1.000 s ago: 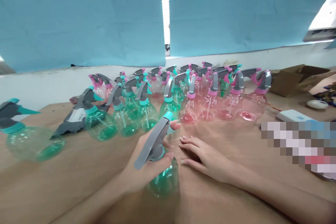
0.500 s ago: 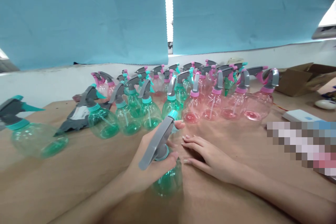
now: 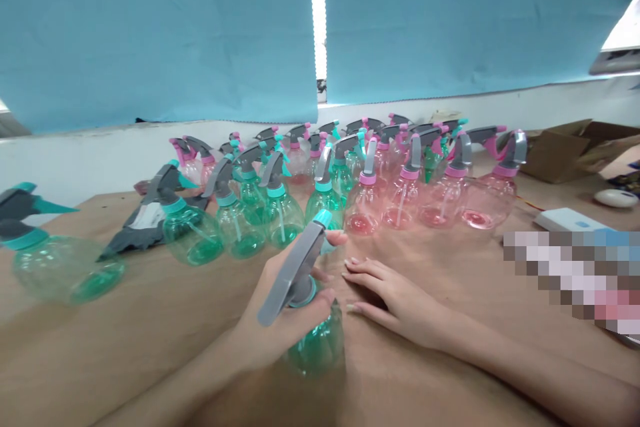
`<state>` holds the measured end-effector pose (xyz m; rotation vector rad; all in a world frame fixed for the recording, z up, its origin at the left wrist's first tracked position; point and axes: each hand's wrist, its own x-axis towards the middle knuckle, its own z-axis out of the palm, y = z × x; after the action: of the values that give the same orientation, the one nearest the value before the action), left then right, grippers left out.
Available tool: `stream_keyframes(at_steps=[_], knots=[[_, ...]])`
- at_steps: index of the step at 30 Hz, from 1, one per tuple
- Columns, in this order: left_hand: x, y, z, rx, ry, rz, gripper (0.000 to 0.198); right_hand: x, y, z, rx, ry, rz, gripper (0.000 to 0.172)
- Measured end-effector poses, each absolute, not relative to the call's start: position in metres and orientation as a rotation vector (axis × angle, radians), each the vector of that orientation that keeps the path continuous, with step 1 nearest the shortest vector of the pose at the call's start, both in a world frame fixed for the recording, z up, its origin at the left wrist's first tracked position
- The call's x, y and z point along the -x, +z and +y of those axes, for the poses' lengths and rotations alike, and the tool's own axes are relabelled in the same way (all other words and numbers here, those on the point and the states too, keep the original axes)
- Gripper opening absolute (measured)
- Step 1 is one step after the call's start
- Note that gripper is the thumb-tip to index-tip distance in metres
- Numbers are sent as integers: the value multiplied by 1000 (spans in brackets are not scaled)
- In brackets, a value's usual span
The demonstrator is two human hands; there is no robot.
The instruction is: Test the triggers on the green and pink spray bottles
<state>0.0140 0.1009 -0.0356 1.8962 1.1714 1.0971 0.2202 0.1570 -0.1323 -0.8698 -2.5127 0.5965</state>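
My left hand [image 3: 280,307] is wrapped round the neck of a green spray bottle [image 3: 320,347] with a grey trigger head and a turquoise nozzle. The bottle stands near the table's front, its nozzle facing away from me. My right hand [image 3: 390,293] rests on the wooden table just right of that bottle, fingers stretched out and holding nothing. Beyond my hands stand green bottles with turquoise collars, among them one green spray bottle [image 3: 283,213]. To their right are pink ones, such as a pink spray bottle [image 3: 363,207].
Another green spray bottle [image 3: 65,270] stands at the far left. A black plastic bag [image 3: 133,230] lies behind it. On the right are a white box [image 3: 570,220], a white computer mouse [image 3: 616,198] and an open cardboard box [image 3: 555,153]. Blue curtains [image 3: 160,33] hang at the back.
The whole view has shifted slightly, so things sit a little farther left. Both hands keep the same pose, the left still on the green spray bottle.
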Motion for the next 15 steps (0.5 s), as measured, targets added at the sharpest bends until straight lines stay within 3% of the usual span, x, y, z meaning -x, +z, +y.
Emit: stream_keyframes(at_steps=[15], knots=[[-13,-31,99,-1925,1028,1258,49,-221,-131,157,850,605,-2502,47]])
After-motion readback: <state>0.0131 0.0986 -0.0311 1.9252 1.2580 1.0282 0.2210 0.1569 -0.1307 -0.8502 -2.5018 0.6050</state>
